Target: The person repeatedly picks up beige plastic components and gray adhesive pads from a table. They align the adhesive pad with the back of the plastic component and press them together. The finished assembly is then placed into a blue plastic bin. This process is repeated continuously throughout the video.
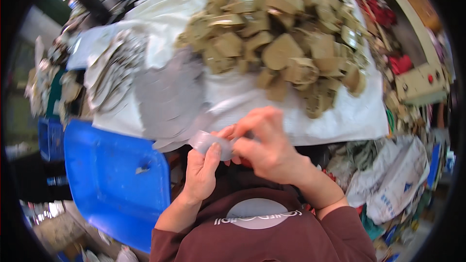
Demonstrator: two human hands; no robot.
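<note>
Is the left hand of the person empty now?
No, the left hand holds a pale grey piece, with its thumb on top.

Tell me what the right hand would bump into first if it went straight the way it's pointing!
Probably the pale grey piece pinched in the left hand. The right hand points toward it and looks very close, but blur hides whether they touch.

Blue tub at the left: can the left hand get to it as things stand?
Probably yes: the blue tub lies close beside the left hand with nothing visible between, though that hand grips a pale grey piece.
</note>
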